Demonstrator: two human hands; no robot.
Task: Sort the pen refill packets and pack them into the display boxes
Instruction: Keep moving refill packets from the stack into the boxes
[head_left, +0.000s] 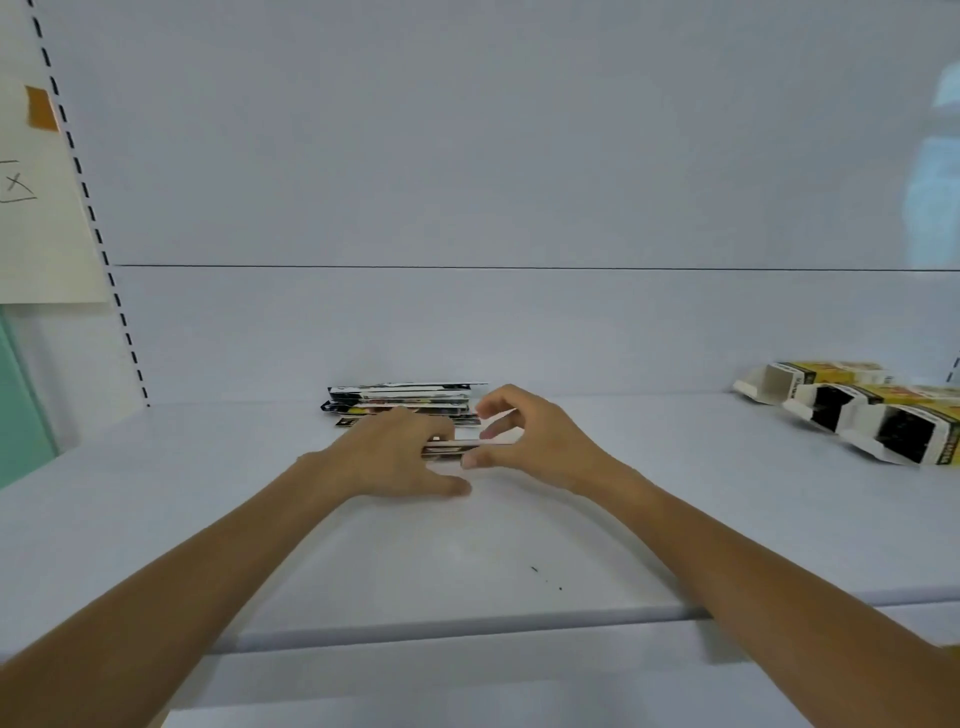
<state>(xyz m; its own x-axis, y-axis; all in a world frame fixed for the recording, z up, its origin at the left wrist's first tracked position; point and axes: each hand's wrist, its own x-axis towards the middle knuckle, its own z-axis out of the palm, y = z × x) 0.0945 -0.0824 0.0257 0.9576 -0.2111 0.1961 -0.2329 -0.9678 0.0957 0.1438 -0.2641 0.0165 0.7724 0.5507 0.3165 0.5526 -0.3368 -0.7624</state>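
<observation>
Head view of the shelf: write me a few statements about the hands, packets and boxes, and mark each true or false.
1. The left hand and right hand both hold a small bundle of packets. True.
2. The display boxes lie at the left end of the shelf. False: they lie at its right end.
3. A pile of packets lies behind the hands. True.
4. The display boxes stand upright and closed. False: they lie on their sides with open ends showing.
5. A sheet of paper hangs at the left under orange tape. True.
</observation>
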